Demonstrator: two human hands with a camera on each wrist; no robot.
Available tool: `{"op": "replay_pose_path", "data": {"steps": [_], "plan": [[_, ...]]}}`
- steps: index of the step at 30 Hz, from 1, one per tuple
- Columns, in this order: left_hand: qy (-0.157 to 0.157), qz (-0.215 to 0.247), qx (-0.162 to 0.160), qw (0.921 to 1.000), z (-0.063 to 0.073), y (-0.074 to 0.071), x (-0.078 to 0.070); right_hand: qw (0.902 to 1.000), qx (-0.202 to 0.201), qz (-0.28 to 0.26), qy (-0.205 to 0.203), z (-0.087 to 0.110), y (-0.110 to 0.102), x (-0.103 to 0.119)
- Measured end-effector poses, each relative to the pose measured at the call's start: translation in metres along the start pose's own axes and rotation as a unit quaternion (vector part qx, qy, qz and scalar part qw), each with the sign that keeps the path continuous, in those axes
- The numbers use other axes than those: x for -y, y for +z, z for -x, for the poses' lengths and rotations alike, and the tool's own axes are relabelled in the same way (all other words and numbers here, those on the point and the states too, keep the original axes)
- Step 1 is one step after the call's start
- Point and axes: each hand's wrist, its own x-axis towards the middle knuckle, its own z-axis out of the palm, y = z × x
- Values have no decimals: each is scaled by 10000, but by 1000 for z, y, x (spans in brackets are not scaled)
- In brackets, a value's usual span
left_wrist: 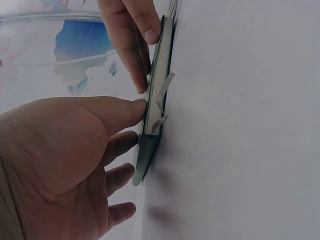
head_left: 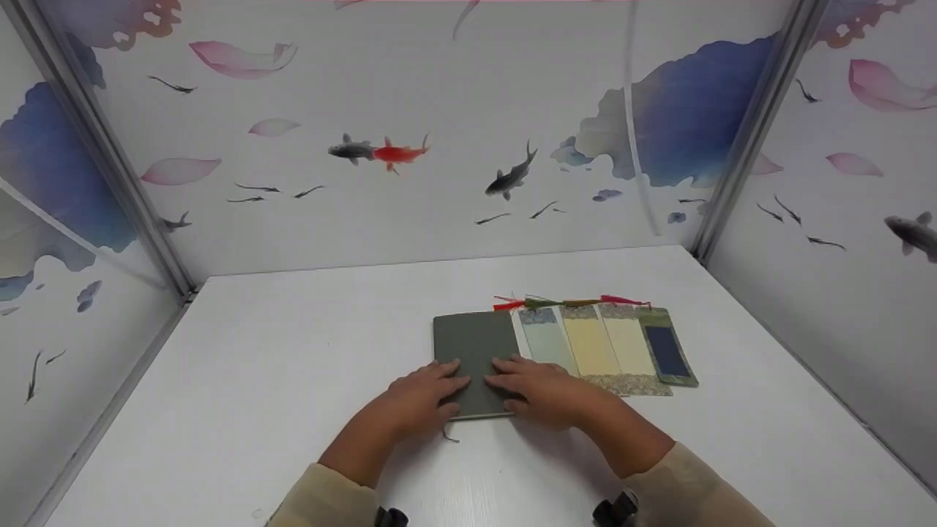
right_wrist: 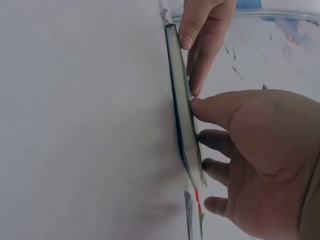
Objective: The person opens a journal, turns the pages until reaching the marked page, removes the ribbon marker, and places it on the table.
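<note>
A closed notebook with a dark grey-green cover (head_left: 476, 337) lies flat on the white table. My left hand (head_left: 424, 395) rests on the cover's near left part, fingers extended. From the other side, my right hand (head_left: 545, 391) touches the cover near its right edge, its fingers also straight. Both wrist views show the thumbs and fingertips on the top cover, with the pale page block (right_wrist: 182, 100) below. A thin ribbon (left_wrist: 162, 95) sticks out from the notebook's near edge. The right hand partly hides the bookmarks beside the notebook.
Right of the notebook lie a pale green bookmark (head_left: 545, 340), a yellow bookmark (head_left: 588, 340), a cream bookmark (head_left: 628, 344) and a green one with a navy panel (head_left: 667, 351). Red and green tassels (head_left: 543, 301) lie along their far ends. Printed panels (head_left: 439, 219) enclose the table.
</note>
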Motion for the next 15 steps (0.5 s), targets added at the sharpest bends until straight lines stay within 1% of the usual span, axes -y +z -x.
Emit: {"op": "replay_pose_path", "data": {"steps": [7,12,15], "plan": [[71,328,191,9993,0,-3,3,10000,65,7,-65,-1,1,-5],[88,371,246,9990,0,-4,5,9999,60,-19,-130,-3,2,-7],[95,419,216,9988,0,-5,5,9999,35,-21,-166,-4,1,-8]]}}
